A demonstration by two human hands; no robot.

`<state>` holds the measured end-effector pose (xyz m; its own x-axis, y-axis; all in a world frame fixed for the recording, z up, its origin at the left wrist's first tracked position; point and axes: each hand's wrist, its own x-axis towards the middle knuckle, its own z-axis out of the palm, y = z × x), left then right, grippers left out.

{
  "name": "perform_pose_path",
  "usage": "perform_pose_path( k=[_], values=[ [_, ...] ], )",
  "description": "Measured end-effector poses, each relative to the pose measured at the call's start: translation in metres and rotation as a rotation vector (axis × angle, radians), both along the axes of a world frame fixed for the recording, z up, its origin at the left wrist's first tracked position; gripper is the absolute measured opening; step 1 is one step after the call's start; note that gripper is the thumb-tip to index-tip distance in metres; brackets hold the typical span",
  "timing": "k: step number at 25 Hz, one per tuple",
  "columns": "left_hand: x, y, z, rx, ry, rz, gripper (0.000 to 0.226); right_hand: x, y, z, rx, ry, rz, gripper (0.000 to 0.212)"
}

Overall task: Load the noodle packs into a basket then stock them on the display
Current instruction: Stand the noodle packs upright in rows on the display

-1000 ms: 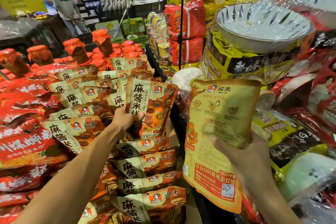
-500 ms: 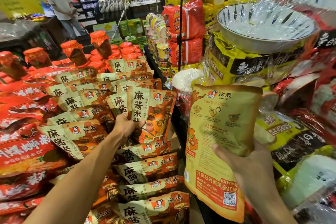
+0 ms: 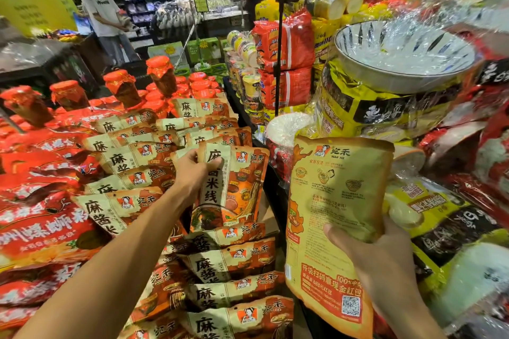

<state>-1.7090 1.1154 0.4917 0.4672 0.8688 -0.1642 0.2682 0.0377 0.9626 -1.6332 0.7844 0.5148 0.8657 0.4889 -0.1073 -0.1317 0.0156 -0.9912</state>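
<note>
One noodle pack (image 3: 234,187) stands almost upright on the display (image 3: 170,162), on the right side of the rows of same packs. The left hand (image 3: 192,170) holds it at the top left corner, with the thumb on the front and the fingers curled behind. A second noodle pack (image 3: 336,217) is in the air to the right, its back side with a QR code facing the camera. The right hand (image 3: 377,264) grips it from the lower right edge. Left of the display lie red packs (image 3: 41,228), and behind stand jars with red covers (image 3: 121,88). At the right, a wrapped bowl (image 3: 399,55) sits on yellow bags (image 3: 371,110).
</note>
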Motion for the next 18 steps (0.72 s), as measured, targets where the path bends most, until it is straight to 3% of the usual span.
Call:
perform_pose_path(
  k=[4, 7, 9, 10, 12, 13, 16, 18],
  values=[
    [0.006, 0.013, 0.037, 0.433, 0.342, -0.347, 0.037, 0.000, -0.002, 0.001, -0.020, -0.033, -0.012, 0.028],
    [0.016, 0.015, 0.069, 0.797, 0.879, -0.568, 0.026, 0.000, -0.003, 0.000, -0.038, -0.042, -0.023, 0.028],
    [0.024, 0.011, 0.078, 0.920, 1.199, -0.685, 0.043, -0.001, -0.002, 0.001, -0.044, -0.032, -0.029, 0.028],
    [0.028, 0.010, 0.075, 0.881, 1.278, -0.757, 0.059, -0.001, -0.002, 0.002, -0.048, -0.030, -0.030, 0.028],
    [0.030, 0.000, 0.064, 0.736, 1.236, -0.830, 0.083, -0.002, -0.001, 0.003, -0.052, -0.029, -0.035, 0.027],
    [0.030, -0.004, 0.057, 0.710, 1.170, -0.835, 0.078, -0.002, -0.002, 0.002, -0.055, -0.029, -0.039, 0.028],
    [0.021, -0.001, 0.039, 0.749, 0.981, -0.756, 0.027, -0.003, -0.005, 0.002, -0.076, -0.026, -0.049, 0.028],
    [0.008, 0.008, 0.035, 0.793, 0.897, -0.642, 0.033, -0.003, -0.008, 0.002, -0.079, -0.022, -0.054, 0.027]
  ],
)
